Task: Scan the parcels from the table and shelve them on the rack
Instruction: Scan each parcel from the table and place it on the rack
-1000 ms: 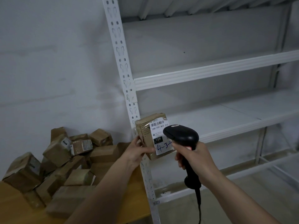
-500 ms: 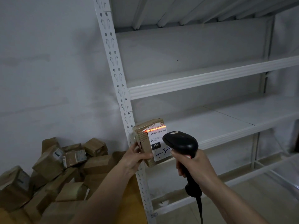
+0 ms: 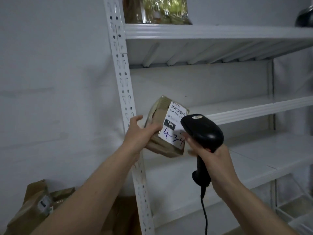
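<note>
Left hand point(image 3: 138, 133): grips the parcel point(image 3: 162, 143) at its left side, thumb across the front face, fingers curled behind. Item held in the air, tilted with its top leaning right, in front of the rack point(image 3: 123, 92) upright and level with the gap between two middle shelves; it rests on no shelf.

Parcel: small brown cardboard box, wrapped in clear tape that shines along the left edge. Corners slightly crushed. White label point(image 3: 174, 122) covers most of the front face: barcode at top, a printed line beginning "15H 159", a black block reading "15H", and handwritten blue "4-3-4" at the bottom. Right part of the label is hidden behind the scanner.

Right hand point(image 3: 215, 155): wraps the handle of the scanner point(image 3: 201, 129), fingers closed round it. Scanner: black, pistol type, head just in front of the parcel's right side, whether touching cannot be told. Black cable point(image 3: 204, 212) hangs from the handle base to the bottom edge.

Rack: white metal, slotted upright, flat white shelves. On the top shelf, a bundle point(image 3: 155, 10) wrapped in glossy clear film, contents unclear; a dark rounded object point(image 3: 304, 18) at the far right edge, only partly seen.

Lower left: more brown parcels point(image 3: 39, 202) in a pile, one with a small label, partly hidden by the left forearm.
</note>
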